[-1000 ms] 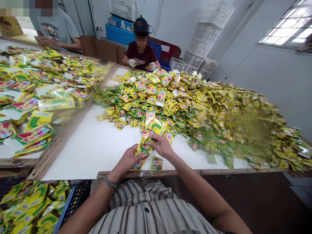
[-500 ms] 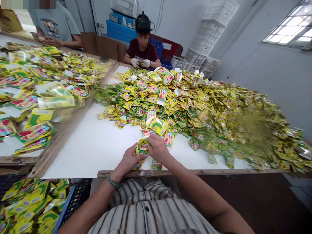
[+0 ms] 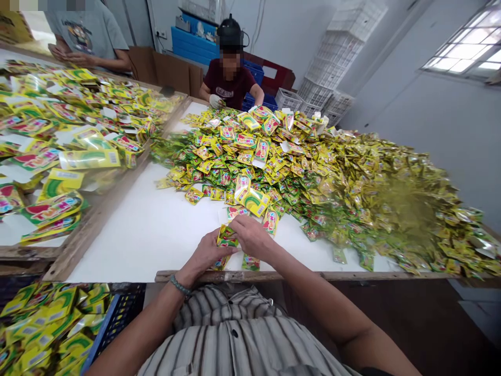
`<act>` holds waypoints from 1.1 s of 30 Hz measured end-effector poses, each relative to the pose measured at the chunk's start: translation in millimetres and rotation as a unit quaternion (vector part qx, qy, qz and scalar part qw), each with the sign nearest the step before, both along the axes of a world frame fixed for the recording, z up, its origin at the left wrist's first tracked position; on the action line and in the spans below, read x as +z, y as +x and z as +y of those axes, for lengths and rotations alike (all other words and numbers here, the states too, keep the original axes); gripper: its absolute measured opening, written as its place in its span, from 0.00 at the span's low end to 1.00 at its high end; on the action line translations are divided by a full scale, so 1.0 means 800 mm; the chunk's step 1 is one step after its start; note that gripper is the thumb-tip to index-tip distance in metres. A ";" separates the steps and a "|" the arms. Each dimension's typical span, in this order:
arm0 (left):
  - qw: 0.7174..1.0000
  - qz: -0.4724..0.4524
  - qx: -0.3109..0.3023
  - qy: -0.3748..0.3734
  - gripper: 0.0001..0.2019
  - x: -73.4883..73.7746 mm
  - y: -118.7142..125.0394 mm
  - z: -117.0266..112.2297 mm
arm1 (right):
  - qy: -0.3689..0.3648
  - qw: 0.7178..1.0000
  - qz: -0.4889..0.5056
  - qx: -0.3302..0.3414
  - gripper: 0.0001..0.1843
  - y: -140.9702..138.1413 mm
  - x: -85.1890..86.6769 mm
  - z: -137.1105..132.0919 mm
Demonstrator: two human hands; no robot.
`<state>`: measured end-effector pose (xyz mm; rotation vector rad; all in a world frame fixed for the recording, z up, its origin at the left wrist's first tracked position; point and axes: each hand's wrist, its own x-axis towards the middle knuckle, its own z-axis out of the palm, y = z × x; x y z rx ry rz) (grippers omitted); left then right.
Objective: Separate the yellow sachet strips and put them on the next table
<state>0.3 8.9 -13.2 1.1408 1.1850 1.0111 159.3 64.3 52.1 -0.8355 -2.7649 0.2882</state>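
My left hand [image 3: 206, 251] is closed around the side of a yellow-green packet [image 3: 227, 241] with colourful print, just above the near edge of the white table. My right hand [image 3: 250, 236] pinches the same packet from its upper right, hiding part of it. Whether more than one packet is in my hands I cannot tell. Below my hands another green packet [image 3: 251, 262] lies at the table's edge. Beyond them are a yellow carton [image 3: 254, 201] with a barcode and a printed carton [image 3: 270, 221].
A big heap of small packets [image 3: 297, 177] covers the table's middle and right. Past a wooden divider [image 3: 113, 201], flat cartons [image 3: 50, 162] pile up on the left. A blue crate [image 3: 102, 334] of filled cartons stands at lower left. Two co-workers [image 3: 229, 78] are across the tables.
My right hand has shifted slightly at the top of the packet; my left hand keeps its hold. The co-worker opposite has moved one gloved hand from the other towards the heap.
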 end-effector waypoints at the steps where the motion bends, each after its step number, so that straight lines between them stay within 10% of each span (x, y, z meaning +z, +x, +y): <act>1: 1.000 -0.002 0.004 -0.001 0.23 0.000 0.000 0.000 | 0.006 1.000 0.008 0.004 0.07 -0.001 -0.004 -0.003; 8: 1.000 -0.024 -0.015 -0.013 0.25 0.000 0.003 0.001 | -0.184 0.980 0.069 -0.039 0.08 0.015 0.002 0.012; 16: 0.999 0.026 -0.018 0.021 0.22 -0.003 0.002 0.003 | -0.068 0.997 -0.032 -0.024 0.10 0.001 0.006 0.011; 28: 0.999 0.034 0.016 0.004 0.18 -0.006 -0.002 -0.006 | -0.095 0.995 0.003 -0.041 0.07 -0.016 0.016 -0.002; 33: 1.000 0.007 -0.004 -0.012 0.19 0.001 0.000 -0.011 | -0.213 0.968 0.093 -0.090 0.04 -0.016 0.017 0.007</act>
